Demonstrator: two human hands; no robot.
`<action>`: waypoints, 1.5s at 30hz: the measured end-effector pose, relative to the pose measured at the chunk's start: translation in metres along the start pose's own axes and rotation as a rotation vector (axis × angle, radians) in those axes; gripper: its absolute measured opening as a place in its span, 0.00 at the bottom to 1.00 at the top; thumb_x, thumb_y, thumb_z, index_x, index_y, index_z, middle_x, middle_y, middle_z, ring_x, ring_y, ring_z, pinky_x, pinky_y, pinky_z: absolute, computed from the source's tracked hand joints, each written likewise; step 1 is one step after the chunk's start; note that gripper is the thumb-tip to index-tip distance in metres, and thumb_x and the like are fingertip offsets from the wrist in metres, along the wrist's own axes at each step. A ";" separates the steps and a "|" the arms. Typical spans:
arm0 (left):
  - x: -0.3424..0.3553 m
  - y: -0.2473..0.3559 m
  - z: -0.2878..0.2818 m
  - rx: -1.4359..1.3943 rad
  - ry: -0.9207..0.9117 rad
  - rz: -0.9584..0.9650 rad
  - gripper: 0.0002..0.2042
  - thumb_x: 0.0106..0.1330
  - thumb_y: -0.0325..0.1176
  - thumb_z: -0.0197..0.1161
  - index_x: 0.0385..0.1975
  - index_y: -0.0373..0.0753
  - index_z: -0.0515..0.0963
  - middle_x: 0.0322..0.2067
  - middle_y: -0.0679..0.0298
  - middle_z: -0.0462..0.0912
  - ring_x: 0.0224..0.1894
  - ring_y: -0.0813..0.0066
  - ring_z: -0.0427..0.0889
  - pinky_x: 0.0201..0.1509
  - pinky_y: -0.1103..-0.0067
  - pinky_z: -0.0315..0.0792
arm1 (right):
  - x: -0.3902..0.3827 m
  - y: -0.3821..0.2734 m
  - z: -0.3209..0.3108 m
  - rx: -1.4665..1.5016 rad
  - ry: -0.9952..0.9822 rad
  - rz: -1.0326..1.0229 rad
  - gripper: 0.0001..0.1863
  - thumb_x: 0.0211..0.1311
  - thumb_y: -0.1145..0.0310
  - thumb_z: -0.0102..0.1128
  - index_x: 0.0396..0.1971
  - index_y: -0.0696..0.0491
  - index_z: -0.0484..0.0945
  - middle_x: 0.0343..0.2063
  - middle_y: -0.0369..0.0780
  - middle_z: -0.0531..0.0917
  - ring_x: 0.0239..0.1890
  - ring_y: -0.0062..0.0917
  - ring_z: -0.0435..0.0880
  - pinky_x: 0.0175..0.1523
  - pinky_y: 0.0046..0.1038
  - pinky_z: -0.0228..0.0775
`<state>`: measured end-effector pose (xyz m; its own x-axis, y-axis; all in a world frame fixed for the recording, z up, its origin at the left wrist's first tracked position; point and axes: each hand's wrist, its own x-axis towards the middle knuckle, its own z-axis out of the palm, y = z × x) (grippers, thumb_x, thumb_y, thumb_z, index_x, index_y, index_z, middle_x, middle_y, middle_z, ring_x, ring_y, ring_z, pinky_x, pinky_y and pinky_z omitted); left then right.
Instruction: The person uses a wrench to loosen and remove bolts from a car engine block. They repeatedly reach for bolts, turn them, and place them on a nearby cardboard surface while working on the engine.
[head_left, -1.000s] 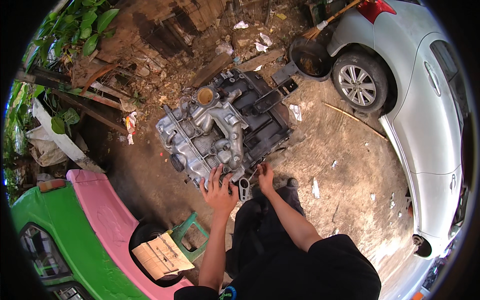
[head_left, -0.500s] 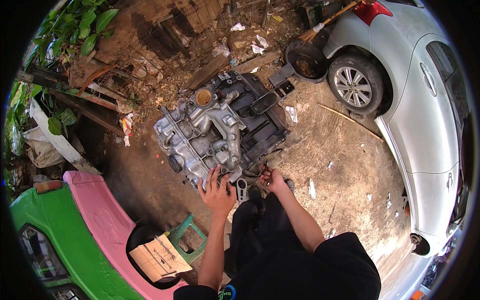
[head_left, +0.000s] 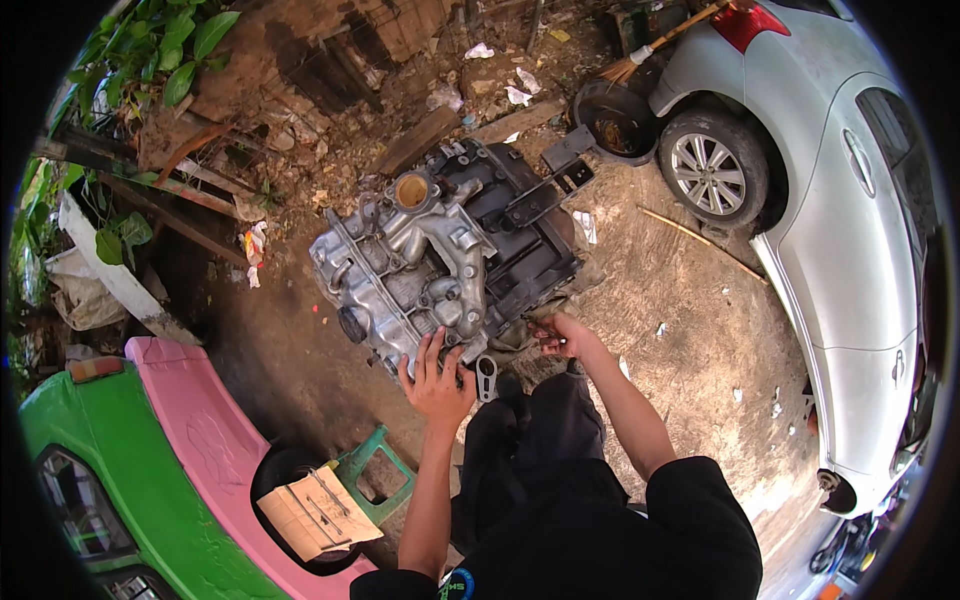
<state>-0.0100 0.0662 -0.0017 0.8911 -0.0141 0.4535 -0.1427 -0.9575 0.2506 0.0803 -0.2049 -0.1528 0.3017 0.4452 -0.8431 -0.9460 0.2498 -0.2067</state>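
Bare dirt ground (head_left: 690,330) spreads under everything, with scraps and dry leaves on it, and the fisheye view bends all edges near the rim. What my right hand (head_left: 560,335) does is hard to make out: it is at the near right corner of the engine block (head_left: 440,260), fingers curled in, but it is too small to see if something is between them, so I cannot tell if it grips anything. A small metal bracket with a hole (head_left: 487,378) sticks out just between my two hands; I cannot see how it is attached. The underside of the engine block is hidden, and its far side is dark.

My left hand (head_left: 435,380) is spread open, fingers apart, pressing flat on the near edge of the grey metal casting; it holds nothing. The engine block lies on the ground right in front of my knees.

Compared with a second ago, my right hand has moved a little to the right and lower on the corner, and my left hand stays on the same edge.

Further out, a green stool (head_left: 375,475) stands at my left with a piece of cardboard (head_left: 315,515) beside it. A pink and green vehicle body (head_left: 150,470) is at left, a silver car (head_left: 830,200) at right, cut off by the rim.
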 end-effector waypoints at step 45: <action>0.003 0.002 -0.002 0.004 0.005 -0.003 0.11 0.55 0.32 0.60 0.38 0.51 0.84 0.60 0.69 0.83 0.65 0.66 0.78 0.72 0.58 0.57 | 0.036 0.035 0.056 -0.013 0.317 -0.245 0.04 0.74 0.72 0.54 0.39 0.53 0.78 0.30 0.41 0.86 0.27 0.27 0.84 0.34 0.34 0.84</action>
<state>-0.0081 0.0645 0.0017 0.8893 -0.0094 0.4571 -0.1379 -0.9588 0.2484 0.0645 -0.1324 -0.1629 0.4693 0.0857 -0.8789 -0.8524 0.3039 -0.4255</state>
